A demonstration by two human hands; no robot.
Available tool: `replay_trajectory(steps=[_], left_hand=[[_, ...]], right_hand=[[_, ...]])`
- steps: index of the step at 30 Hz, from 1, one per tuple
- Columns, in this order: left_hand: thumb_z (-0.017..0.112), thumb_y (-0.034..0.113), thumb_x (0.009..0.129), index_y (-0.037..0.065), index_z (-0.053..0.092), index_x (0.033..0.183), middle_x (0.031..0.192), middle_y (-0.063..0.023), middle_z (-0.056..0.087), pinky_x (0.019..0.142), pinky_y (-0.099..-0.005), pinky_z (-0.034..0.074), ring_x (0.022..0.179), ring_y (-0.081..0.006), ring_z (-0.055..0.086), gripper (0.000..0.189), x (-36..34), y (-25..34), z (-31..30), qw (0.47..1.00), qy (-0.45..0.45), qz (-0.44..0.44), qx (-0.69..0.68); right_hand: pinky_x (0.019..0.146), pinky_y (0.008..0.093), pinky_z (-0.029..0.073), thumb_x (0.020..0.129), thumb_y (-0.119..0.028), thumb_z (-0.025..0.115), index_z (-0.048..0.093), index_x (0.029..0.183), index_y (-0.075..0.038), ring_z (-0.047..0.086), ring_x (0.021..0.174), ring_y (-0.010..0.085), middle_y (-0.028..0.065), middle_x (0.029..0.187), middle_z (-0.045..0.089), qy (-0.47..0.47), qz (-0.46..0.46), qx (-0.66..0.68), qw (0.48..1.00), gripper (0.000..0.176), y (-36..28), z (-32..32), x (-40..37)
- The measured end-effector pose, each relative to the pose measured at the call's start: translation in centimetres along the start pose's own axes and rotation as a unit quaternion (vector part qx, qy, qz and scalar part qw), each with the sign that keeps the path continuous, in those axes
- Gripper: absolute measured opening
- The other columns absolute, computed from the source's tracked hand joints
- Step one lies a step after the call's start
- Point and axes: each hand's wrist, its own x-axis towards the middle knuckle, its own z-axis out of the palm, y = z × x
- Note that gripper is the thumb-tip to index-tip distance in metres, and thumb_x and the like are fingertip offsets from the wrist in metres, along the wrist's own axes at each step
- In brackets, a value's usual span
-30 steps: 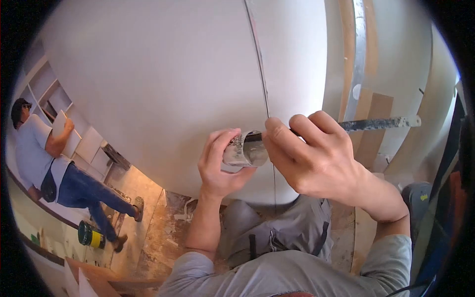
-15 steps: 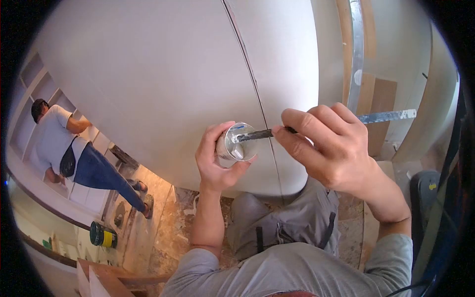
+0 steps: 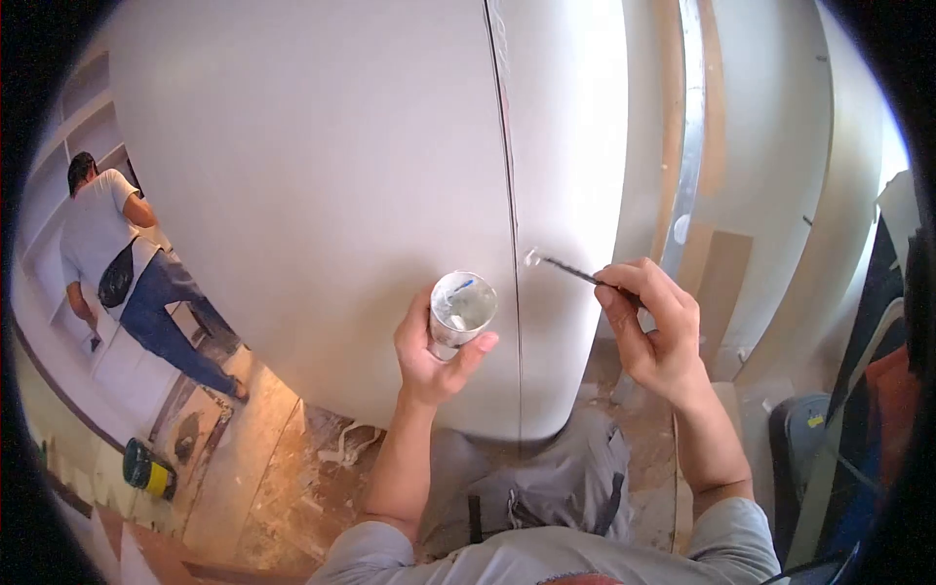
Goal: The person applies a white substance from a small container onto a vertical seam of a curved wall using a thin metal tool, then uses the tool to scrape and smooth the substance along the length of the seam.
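Note:
A small whitish cup (image 3: 465,304) sits in my left hand (image 3: 429,363), its mouth facing me. Pale grey-white paste coats the inside, along with a white lump and a blue mark. My right hand (image 3: 655,331) pinches a thin, dark flat strip (image 3: 573,272) between thumb and fingers. A dab of white paste (image 3: 532,258) clings to its far tip. That tip is up by the dark vertical seam (image 3: 512,195) in a large pale panel (image 3: 322,175), to the right of the line. The strip's rear end is hidden behind my fingers.
At the left a person (image 3: 122,249) with a black waist bag stands by white shelving (image 3: 88,127). A dark bucket with a yellow label (image 3: 149,471) is on the floor below. Debris lies on the floor (image 3: 336,448). A metal strip (image 3: 685,127) runs up at right.
The strip has come out of the cup and swung right and up to the seam, now carrying paste on its tip. The cup has dropped slightly lower in view. The other person has shifted posture.

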Motion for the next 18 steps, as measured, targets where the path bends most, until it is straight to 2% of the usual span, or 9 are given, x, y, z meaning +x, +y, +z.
replay_trajectory(steps=[4, 5, 7, 9, 10, 12, 13, 16, 18], left_hand=[[0.091, 0.029, 0.089, -0.007, 0.063, 0.138, 0.117, -0.0103, 0.075, 0.092, -0.0349, 0.058, 0.104, -0.0177, 0.071, 0.067, 2.2, -1.0, 1.0, 0.993, 0.062, 0.049, -0.086], [0.091, 0.032, 0.09, -0.008, 0.064, 0.136, 0.116, -0.0101, 0.075, 0.09, -0.035, 0.059, 0.101, -0.0174, 0.072, 0.067, 3.0, -1.3, 1.2, 0.99, 0.069, 0.075, -0.098], [0.09, 0.034, 0.091, -0.009, 0.065, 0.135, 0.115, -0.01, 0.075, 0.088, -0.0351, 0.059, 0.099, -0.0172, 0.072, 0.067, 4.5, -2.8, 1.7, 0.984, 0.078, 0.11, -0.117], [0.085, 0.049, 0.092, -0.006, 0.063, 0.129, 0.102, -0.0135, 0.077, 0.059, -0.0326, 0.06, 0.068, -0.016, 0.071, 0.069, 5.8, -5.6, 2.3, 0.976, 0.14, 0.155, -0.057], [0.085, 0.049, 0.092, -0.006, 0.063, 0.129, 0.102, -0.0135, 0.077, 0.059, -0.0326, 0.06, 0.068, -0.016, 0.071, 0.069, 6.2, -6.6, 2.5, 0.975, 0.14, 0.16, -0.064], [0.085, 0.051, 0.089, -0.007, 0.066, 0.118, 0.095, -0.013, 0.076, 0.053, -0.0315, 0.059, 0.063, -0.0153, 0.069, 0.068, 6.2, -7.9, 2.5, 0.951, 0.172, 0.258, 0.001], [0.085, 0.049, 0.089, -0.008, 0.067, 0.109, 0.09, -0.0127, 0.075, 0.053, -0.031, 0.059, 0.061, -0.0154, 0.068, 0.062, 6.0, -8.2, 2.8, 0.949, 0.193, 0.249, -0.023], [0.084, 0.047, 0.089, -0.009, 0.067, 0.108, 0.088, -0.0125, 0.074, 0.053, -0.0316, 0.059, 0.06, -0.0164, 0.068, 0.061, 5.8, -7.6, 3.4, 0.95, 0.192, 0.232, -0.089], [0.082, 0.046, 0.09, -0.01, 0.067, 0.108, 0.087, -0.0129, 0.073, 0.051, -0.032, 0.058, 0.06, -0.0171, 0.068, 0.06, 5.7, -7.4, 3.3, 0.95, 0.183, 0.242, -0.069]], right_hand=[[0.069, 0.0281, 0.055, 0.102, 0.003, 0.076, 0.074, 0.124, 0.0, 0.068, 0.073, 0.0183, 0.0105, 0.089, 0.071, 0.058, 0.025, 0.056, 0.996, 0.023, 1.5, 1.5, 1.1], [0.068, 0.027, 0.052, 0.102, 0.002, 0.077, 0.074, 0.136, -0.002, 0.065, 0.072, 0.017, 0.0089, 0.084, 0.068, 0.068, 0.034, 0.052, 0.996, 0.034, 1.8, 1.8, 1.5], [0.067, 0.0275, 0.052, 0.102, 0.003, 0.077, 0.074, 0.14, -0.004, 0.065, 0.072, 0.0167, 0.0088, 0.085, 0.069, 0.056, -0.006, -0.009, 0.998, 0.039, 1.8, 1.5, 2.9], [0.065, 0.0288, 0.052, 0.1, 0.007, 0.077, 0.076, 0.145, -0.01, 0.065, 0.073, 0.0162, 0.0091, 0.091, 0.071, 0.058, -0.08, -0.055, 0.994, 0.047, 2.1, 1.7, 4.1], [0.065, 0.0288, 0.052, 0.1, 0.007, 0.077, 0.076, 0.145, -0.01, 0.065, 0.073, 0.0162, 0.0091, 0.091, 0.071, 0.06, -0.085, -0.062, 0.993, 0.047, 2.2, 1.9, 4.5], [0.064, 0.0296, 0.053, 0.099, 0.009, 0.077, 0.077, 0.143, -0.01, 0.065, 0.073, 0.0158, 0.0098, 0.095, 0.073, 0.08, -0.124, -0.078, 0.986, 0.048, 2.3, 2.1, 5.3], [0.064, 0.0296, 0.053, 0.099, 0.009, 0.077, 0.077, 0.143, -0.01, 0.065, 0.073, 0.0158, 0.0098, 0.095, 0.073, 0.08, -0.124, -0.085, 0.985, 0.048, 2.3, 2.0, 5.6], [0.064, 0.03, 0.053, 0.099, 0.009, 0.076, 0.077, 0.143, -0.01, 0.066, 0.074, 0.0158, 0.0101, 0.095, 0.074, 0.075, -0.121, -0.115, 0.983, 0.047, 2.4, 1.5, 6.4], [0.063, 0.0297, 0.052, 0.099, 0.008, 0.076, 0.077, 0.142, -0.01, 0.064, 0.072, 0.0153, 0.0091, 0.093, 0.072, 0.08, -0.133, -0.122, 0.98, 0.047, 2.6, 1.4, 6.8]])
